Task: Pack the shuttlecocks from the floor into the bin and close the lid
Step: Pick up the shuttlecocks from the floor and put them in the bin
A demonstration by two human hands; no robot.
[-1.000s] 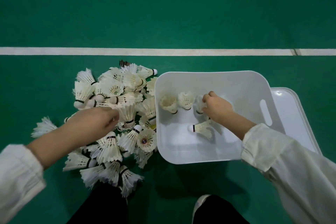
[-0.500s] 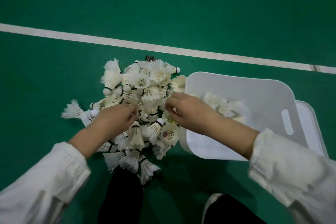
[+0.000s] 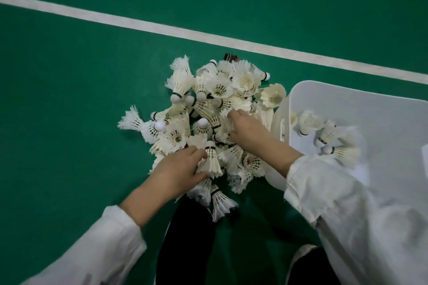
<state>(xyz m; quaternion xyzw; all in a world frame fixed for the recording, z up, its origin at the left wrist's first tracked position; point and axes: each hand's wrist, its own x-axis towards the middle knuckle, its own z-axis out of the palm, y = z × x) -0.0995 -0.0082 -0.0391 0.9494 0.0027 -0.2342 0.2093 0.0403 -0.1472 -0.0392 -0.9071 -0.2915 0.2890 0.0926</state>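
The left hand [image 3: 178, 169] has thumb and fingers curled round the feather skirt of a shuttlecock [image 3: 212, 161] at the near edge of the pile of shuttlecocks [image 3: 217, 92], its black-banded cork pointing away from the person; the right hand [image 3: 246, 129] reaches across into the middle of the pile, fingers bent down among the feathers, and whether they have pinched one cannot be told. The pile lies on the green floor [image 3: 69, 111], on the near side of a white court line [image 3: 162, 30]; the white bin [image 3: 347, 90] stands open just beside the pile's right edge, touching it; a few shuttlecocks in the bin [image 3: 328, 134] lie near its left wall. White sleeves cover both forearms; black-trousered knees show at the bottom edge.
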